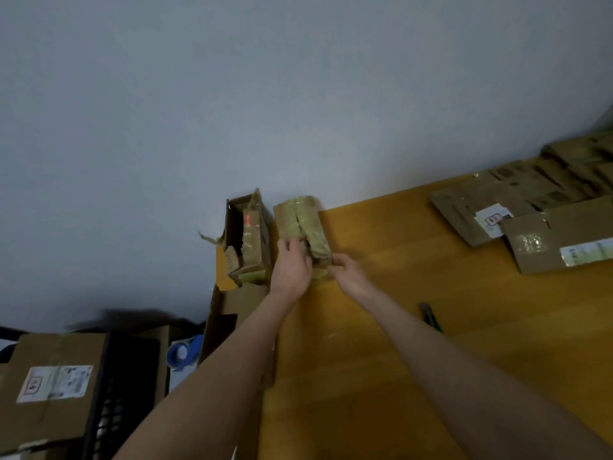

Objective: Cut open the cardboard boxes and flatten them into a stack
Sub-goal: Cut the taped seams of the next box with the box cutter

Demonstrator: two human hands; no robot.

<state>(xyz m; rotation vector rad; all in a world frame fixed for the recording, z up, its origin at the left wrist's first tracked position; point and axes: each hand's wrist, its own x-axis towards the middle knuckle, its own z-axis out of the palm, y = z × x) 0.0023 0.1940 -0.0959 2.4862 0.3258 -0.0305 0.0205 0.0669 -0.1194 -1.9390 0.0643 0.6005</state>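
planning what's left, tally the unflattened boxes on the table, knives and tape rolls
boxes not flattened, on the table: 2, the taped box and the torn open box
utility knife: 1
blue tape roll: 1
total: 4

A taped box (300,224) sits at the table's (398,327) far-left edge, an opened box (247,240) to its left, flattened boxes (530,207) far right.

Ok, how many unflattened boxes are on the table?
2. A taped box, held by the left hand and right hand, near the wall; a torn-open box left of it. Others may be hidden.
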